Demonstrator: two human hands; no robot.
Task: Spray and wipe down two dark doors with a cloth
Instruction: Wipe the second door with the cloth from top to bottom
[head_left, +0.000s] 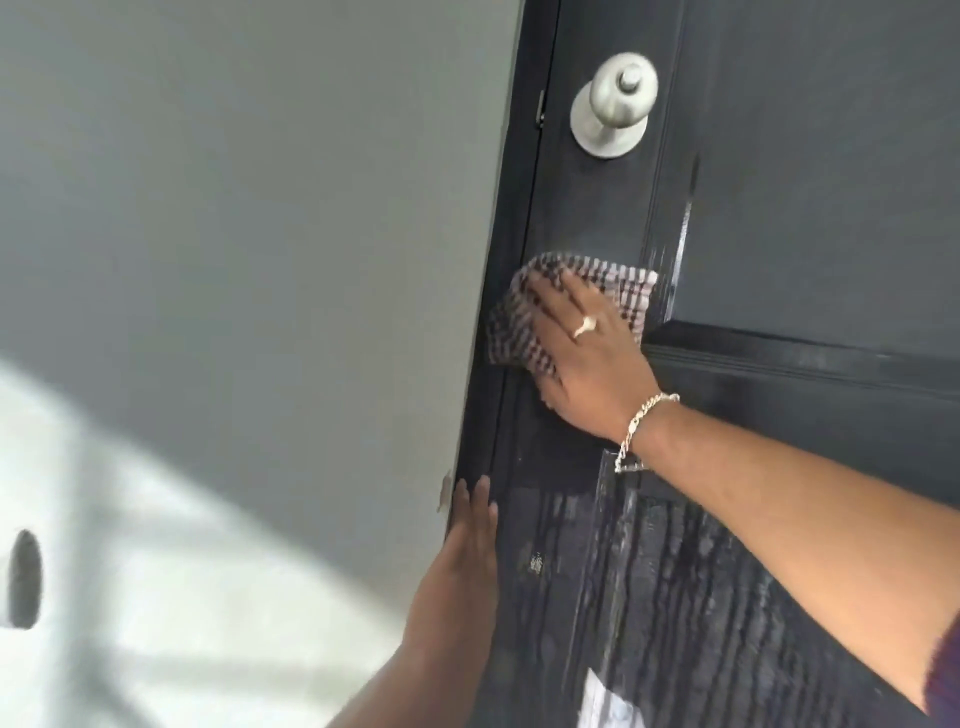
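**Wet door, flat palm, streaks waiting below**

Grey painted wall (249, 218) filled the left of the view, with a bright patch of light lower down and a small dark slot-shaped mark (23, 579) near the left edge. To its right stood the dark panelled door (810, 156), its round brushed-metal knob (615, 104) at the top and a black door frame (506, 312) running along its left edge.

The right hand (587, 353), wearing a ring and a chain bracelet, lay spread with straight fingers pressing a checked brown-and-white cloth (576, 306) against the door just below the knob, at the left stile beside the frame. The left hand (467, 551), fingers straight and together, rested flat on the frame's edge lower down, holding nothing. No spray bottle was in view.

Below the cloth, the lower panel carried vertical runs of liquid (675, 582), pale against the dark paint, so that area probably had yet to be wiped. Left too long, those runs might dry into visible streaks. With only a flat palm on it and no curled grip, the cloth could bunch or slide out from under the hand on the wet surface. A wide stroke could also catch the knob or drag moisture onto the grey wall.
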